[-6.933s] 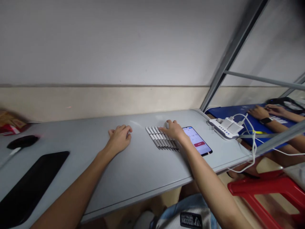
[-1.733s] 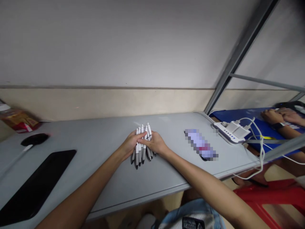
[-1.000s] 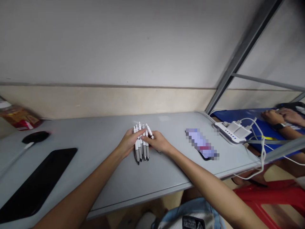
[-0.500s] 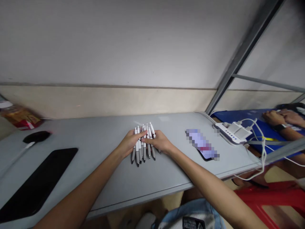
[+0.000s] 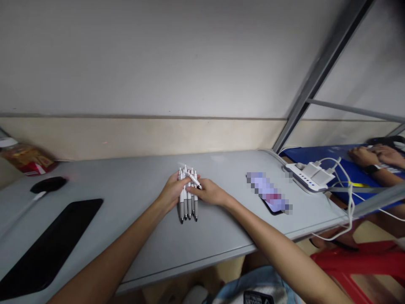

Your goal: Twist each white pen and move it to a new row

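Note:
Several white pens with grey grips (image 5: 189,204) are bunched together just above the grey desk (image 5: 152,253), their tips pointing toward me. My left hand (image 5: 171,191) is closed round the bunch from the left, its thumb lying across the upper barrels. From the other side my right hand (image 5: 210,191) grips the bunch, with thumb and fingers at its right edge. One white pen (image 5: 193,179) lies slanted across the top of the others, its lower end near my right fingers. The fingers behind the pens are hidden.
A phone (image 5: 268,195) with a blurred screen lies to the right, near a white power strip (image 5: 305,177) with plugs and cables. At left are a black mat (image 5: 53,245), a black charging puck (image 5: 49,184) and a jar (image 5: 27,158). Another person's hands (image 5: 363,156) rest at far right.
The fanned pens have been drawn into a narrower, more even bunch. One pen on the right has tilted across the top. Both hands stay in nearly the same place.

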A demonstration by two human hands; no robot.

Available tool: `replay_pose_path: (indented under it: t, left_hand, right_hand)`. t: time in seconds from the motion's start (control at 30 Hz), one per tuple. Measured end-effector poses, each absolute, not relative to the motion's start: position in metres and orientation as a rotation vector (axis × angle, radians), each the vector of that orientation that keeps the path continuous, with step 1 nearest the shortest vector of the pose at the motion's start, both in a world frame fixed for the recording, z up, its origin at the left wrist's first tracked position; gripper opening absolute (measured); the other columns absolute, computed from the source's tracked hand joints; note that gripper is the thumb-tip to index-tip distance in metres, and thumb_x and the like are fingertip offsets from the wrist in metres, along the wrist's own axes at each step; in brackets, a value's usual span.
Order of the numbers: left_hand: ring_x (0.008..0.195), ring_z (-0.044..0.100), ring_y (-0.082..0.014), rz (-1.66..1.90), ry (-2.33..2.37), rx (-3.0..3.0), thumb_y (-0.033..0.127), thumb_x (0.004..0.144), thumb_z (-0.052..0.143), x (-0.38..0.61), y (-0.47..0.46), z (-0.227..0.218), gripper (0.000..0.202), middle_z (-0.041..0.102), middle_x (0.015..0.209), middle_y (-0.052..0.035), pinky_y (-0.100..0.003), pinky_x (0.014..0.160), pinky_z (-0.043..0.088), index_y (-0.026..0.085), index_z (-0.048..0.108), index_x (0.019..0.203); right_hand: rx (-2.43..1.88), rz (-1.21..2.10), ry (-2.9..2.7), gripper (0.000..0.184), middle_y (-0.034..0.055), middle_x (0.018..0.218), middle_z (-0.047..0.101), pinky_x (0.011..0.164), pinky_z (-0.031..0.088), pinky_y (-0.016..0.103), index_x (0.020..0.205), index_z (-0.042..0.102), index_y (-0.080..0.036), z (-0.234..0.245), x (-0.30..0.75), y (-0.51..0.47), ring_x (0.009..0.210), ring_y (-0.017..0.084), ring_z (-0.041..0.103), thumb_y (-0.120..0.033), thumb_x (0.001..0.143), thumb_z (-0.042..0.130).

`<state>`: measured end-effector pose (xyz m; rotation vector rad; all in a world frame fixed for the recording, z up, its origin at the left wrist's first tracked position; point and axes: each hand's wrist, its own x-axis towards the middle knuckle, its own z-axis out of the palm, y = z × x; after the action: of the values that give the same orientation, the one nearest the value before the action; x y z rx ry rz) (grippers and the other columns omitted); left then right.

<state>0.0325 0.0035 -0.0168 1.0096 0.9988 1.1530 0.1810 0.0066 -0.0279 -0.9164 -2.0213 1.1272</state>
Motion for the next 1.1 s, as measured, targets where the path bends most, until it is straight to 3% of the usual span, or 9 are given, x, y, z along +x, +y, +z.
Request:
replay_pose_path:
  t: [0.17, 0.33, 0.43, 0.67, 0.77, 0.87, 0.97, 1.1]
  left_hand:
    - [0.059, 0.063, -0.0151, 1.201, 1.012, 0.925, 0.029, 0.066, 0.075, 0.03, 0.006, -0.019, 0.029, 0.065, 0.072, -0.0016, -0.026, 0.052, 0.052, 0.015, 0.06, 0.087]
    - [0.048, 0.06, -0.0145, 1.149, 0.964, 0.913, 0.037, 0.071, 0.072, 0.027, 0.005, -0.018, 0.034, 0.059, 0.067, 0.0019, -0.028, 0.044, 0.052, 0.019, 0.052, 0.091]
    - [0.052, 0.061, -0.0143, 1.181, 0.958, 0.954, 0.035, 0.067, 0.076, 0.028, 0.003, -0.018, 0.04, 0.058, 0.07, 0.0038, -0.029, 0.045, 0.054, 0.022, 0.048, 0.093]
    - [0.056, 0.061, -0.0111, 1.3, 1.09, 1.045, 0.03, 0.063, 0.078, 0.033, 0.008, -0.026, 0.045, 0.058, 0.075, 0.0034, -0.02, 0.045, 0.049, 0.02, 0.048, 0.096]
    - [0.058, 0.061, -0.0108, 1.363, 1.19, 1.016, 0.03, 0.064, 0.076, 0.032, 0.009, -0.028, 0.059, 0.058, 0.077, 0.0037, -0.02, 0.049, 0.05, 0.023, 0.044, 0.112]
    - [0.055, 0.06, -0.011, 1.38, 1.168, 1.054, 0.026, 0.066, 0.073, 0.033, 0.009, -0.027, 0.079, 0.059, 0.074, 0.0057, -0.022, 0.05, 0.049, 0.03, 0.028, 0.131]
    - [0.053, 0.059, -0.0113, 1.353, 1.098, 1.107, 0.025, 0.068, 0.07, 0.034, 0.008, -0.026, 0.072, 0.058, 0.069, 0.0064, -0.021, 0.049, 0.047, 0.029, 0.031, 0.128]
    - [0.054, 0.059, -0.0118, 1.359, 1.083, 1.083, 0.025, 0.066, 0.069, 0.034, 0.01, -0.028, 0.053, 0.057, 0.067, 0.0067, -0.02, 0.048, 0.046, 0.026, 0.038, 0.109]
  right_hand:
    - [-1.0, 1.543, -1.769, 0.033, -0.0048, 0.054, 0.047, 0.04, 0.028, 0.02, 0.074, 0.058, -0.017, -0.025, 0.182, 0.005, 0.044, 0.007, 0.038, -0.048, 0.08, 0.063]
    - [-0.94, 1.631, -1.62, 0.03, -0.0032, 0.055, 0.053, 0.039, 0.026, 0.018, 0.075, 0.062, -0.015, -0.016, 0.182, 0.002, 0.044, 0.006, 0.041, -0.042, 0.071, 0.073]
    - [-0.979, 1.557, -1.629, 0.032, -0.0038, 0.052, 0.055, 0.04, 0.027, 0.019, 0.081, 0.065, -0.014, -0.017, 0.179, 0.003, 0.043, 0.006, 0.041, -0.04, 0.067, 0.076]
    - [-1.016, 1.275, -1.75, 0.035, -0.0049, 0.052, 0.052, 0.046, 0.032, 0.021, 0.068, 0.059, -0.015, -0.03, 0.174, 0.007, 0.045, 0.008, 0.044, -0.048, 0.068, 0.073]
    - [-1.092, 1.165, -1.795, 0.036, -0.0049, 0.052, 0.051, 0.049, 0.032, 0.021, 0.066, 0.057, -0.016, -0.032, 0.173, 0.006, 0.047, 0.008, 0.043, -0.05, 0.071, 0.069]
    - [-1.142, 1.067, -1.829, 0.039, -0.0044, 0.055, 0.051, 0.051, 0.031, 0.021, 0.063, 0.055, -0.016, -0.033, 0.172, 0.006, 0.051, 0.008, 0.042, -0.052, 0.071, 0.068]
    - [-1.144, 1.062, -1.829, 0.041, -0.0044, 0.057, 0.05, 0.052, 0.03, 0.021, 0.063, 0.054, -0.016, -0.032, 0.171, 0.006, 0.053, 0.008, 0.04, -0.053, 0.069, 0.068]
    - [-1.117, 1.062, -1.806, 0.04, -0.0051, 0.058, 0.047, 0.052, 0.029, 0.021, 0.065, 0.053, -0.016, -0.031, 0.171, 0.005, 0.055, 0.008, 0.039, -0.053, 0.069, 0.068]
